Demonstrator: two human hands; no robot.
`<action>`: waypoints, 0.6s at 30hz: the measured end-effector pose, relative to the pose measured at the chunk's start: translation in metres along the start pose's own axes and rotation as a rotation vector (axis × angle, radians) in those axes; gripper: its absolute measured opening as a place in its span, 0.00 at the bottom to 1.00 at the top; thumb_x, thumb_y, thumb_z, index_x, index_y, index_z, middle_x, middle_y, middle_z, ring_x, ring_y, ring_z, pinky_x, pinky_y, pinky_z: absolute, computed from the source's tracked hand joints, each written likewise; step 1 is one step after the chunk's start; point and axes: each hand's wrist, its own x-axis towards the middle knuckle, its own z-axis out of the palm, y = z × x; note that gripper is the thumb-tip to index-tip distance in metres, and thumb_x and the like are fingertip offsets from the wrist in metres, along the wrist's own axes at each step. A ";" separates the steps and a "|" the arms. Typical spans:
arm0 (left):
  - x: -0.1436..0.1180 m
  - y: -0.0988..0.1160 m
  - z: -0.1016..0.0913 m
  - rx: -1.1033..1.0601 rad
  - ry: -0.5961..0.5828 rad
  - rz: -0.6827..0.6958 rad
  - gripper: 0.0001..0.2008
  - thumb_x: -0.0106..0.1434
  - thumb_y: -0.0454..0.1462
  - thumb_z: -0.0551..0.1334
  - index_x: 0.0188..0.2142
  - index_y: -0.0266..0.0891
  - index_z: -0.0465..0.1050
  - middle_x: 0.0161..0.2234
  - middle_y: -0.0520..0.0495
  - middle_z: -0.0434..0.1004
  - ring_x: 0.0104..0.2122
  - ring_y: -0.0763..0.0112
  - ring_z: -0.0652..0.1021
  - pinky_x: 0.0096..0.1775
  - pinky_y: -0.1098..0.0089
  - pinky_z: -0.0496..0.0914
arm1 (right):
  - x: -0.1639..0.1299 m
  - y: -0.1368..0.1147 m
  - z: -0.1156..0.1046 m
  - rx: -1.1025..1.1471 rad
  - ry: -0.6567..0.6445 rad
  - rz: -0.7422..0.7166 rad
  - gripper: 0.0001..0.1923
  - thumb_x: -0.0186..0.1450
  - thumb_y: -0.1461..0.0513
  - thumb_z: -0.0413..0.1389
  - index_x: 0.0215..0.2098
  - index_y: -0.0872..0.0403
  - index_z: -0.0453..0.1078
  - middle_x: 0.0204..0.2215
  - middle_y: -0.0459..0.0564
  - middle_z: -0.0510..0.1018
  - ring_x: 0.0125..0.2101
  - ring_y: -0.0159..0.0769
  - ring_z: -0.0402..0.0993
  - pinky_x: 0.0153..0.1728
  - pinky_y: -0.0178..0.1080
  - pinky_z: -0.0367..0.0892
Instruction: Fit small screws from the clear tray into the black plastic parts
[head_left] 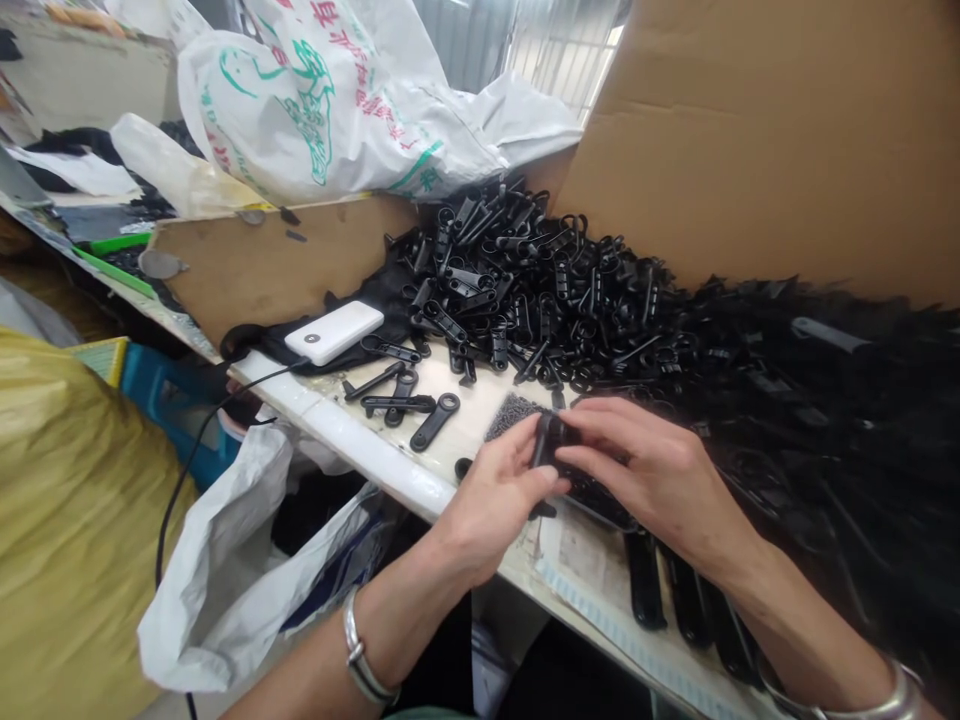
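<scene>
A small black plastic part (550, 440) is held above the front edge of the tabletop (472, 385), between the two hands. It is gripped by the thumb and fingers of the left hand (499, 490) and pinched at its right side by the thumb and fingertips of the right hand (649, 465); its full shape is hidden by the fingers. A metal bracelet (360, 650) is worn on the left wrist. Just behind the held part, a grey speckled pad (512, 412) is partly covered by the hands. To the left, several loose black levers (435, 422), some with a ring-shaped end, are scattered on the tabletop, near a white power bank (335, 333) to which a black cable (184, 480) is joined. Farther back, similar pieces are heaped in a large pile (510, 280), bounded on the right by a tall cardboard sheet (757, 130). Longer black pieces (645, 585) are seen under the right forearm. Behind the pile, a white plastic sack (337, 100) printed in green and red is shown
</scene>
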 end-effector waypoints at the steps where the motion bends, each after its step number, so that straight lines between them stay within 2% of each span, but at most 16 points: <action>1: 0.000 -0.001 0.000 0.001 -0.006 0.004 0.23 0.59 0.24 0.57 0.53 0.39 0.69 0.54 0.44 0.70 0.53 0.64 0.70 0.47 0.69 0.70 | -0.001 0.000 0.000 0.015 0.001 0.011 0.08 0.65 0.66 0.57 0.44 0.56 0.72 0.42 0.51 0.73 0.40 0.34 0.73 0.41 0.34 0.70; 4: 0.001 -0.003 -0.004 0.027 -0.002 0.007 0.23 0.59 0.25 0.57 0.54 0.39 0.68 0.54 0.43 0.70 0.52 0.63 0.71 0.45 0.69 0.71 | -0.004 0.001 -0.002 0.104 -0.017 0.110 0.08 0.65 0.63 0.58 0.43 0.53 0.73 0.42 0.49 0.75 0.39 0.34 0.73 0.39 0.34 0.71; 6: 0.002 -0.001 -0.010 0.157 0.020 0.038 0.24 0.60 0.27 0.56 0.56 0.40 0.65 0.53 0.43 0.71 0.48 0.64 0.74 0.42 0.69 0.71 | -0.007 0.004 -0.006 0.186 0.021 0.246 0.09 0.62 0.60 0.61 0.41 0.51 0.74 0.38 0.46 0.77 0.34 0.33 0.74 0.35 0.33 0.72; 8: 0.003 0.005 -0.018 0.483 0.047 0.150 0.24 0.63 0.29 0.54 0.58 0.41 0.63 0.54 0.44 0.70 0.47 0.64 0.74 0.43 0.67 0.71 | -0.012 0.008 -0.013 0.233 0.101 0.407 0.11 0.59 0.57 0.63 0.41 0.50 0.75 0.34 0.44 0.78 0.29 0.32 0.75 0.32 0.32 0.72; 11: 0.006 0.018 -0.034 1.231 0.075 0.322 0.24 0.64 0.26 0.49 0.57 0.41 0.64 0.54 0.44 0.69 0.49 0.62 0.71 0.50 0.61 0.66 | -0.021 0.013 -0.023 0.207 0.172 0.604 0.16 0.56 0.55 0.64 0.41 0.49 0.76 0.28 0.43 0.79 0.25 0.33 0.75 0.29 0.32 0.73; 13: 0.007 0.027 -0.044 1.635 0.058 0.269 0.26 0.61 0.23 0.47 0.54 0.41 0.66 0.50 0.43 0.72 0.47 0.61 0.71 0.48 0.60 0.66 | -0.025 0.014 -0.028 0.167 0.173 0.654 0.17 0.54 0.53 0.64 0.40 0.49 0.77 0.26 0.43 0.79 0.24 0.34 0.76 0.30 0.33 0.74; 14: 0.008 0.031 -0.049 1.764 0.039 0.204 0.26 0.59 0.22 0.47 0.52 0.40 0.68 0.47 0.42 0.73 0.45 0.61 0.72 0.45 0.60 0.66 | -0.027 0.014 -0.030 0.148 0.172 0.651 0.17 0.54 0.53 0.64 0.40 0.49 0.77 0.26 0.43 0.79 0.24 0.34 0.76 0.31 0.34 0.74; 16: 0.008 0.039 -0.056 1.898 -0.019 0.088 0.22 0.57 0.21 0.48 0.45 0.38 0.71 0.41 0.42 0.75 0.43 0.60 0.72 0.43 0.60 0.64 | -0.031 0.011 -0.033 0.113 0.176 0.612 0.16 0.53 0.52 0.63 0.39 0.48 0.77 0.29 0.43 0.80 0.25 0.35 0.76 0.32 0.34 0.75; 18: 0.010 0.047 -0.061 1.935 -0.071 0.033 0.14 0.59 0.24 0.51 0.34 0.38 0.73 0.36 0.43 0.76 0.41 0.60 0.73 0.43 0.61 0.63 | -0.035 0.008 -0.035 0.082 0.185 0.575 0.14 0.54 0.53 0.63 0.38 0.46 0.77 0.31 0.42 0.80 0.27 0.35 0.76 0.33 0.34 0.75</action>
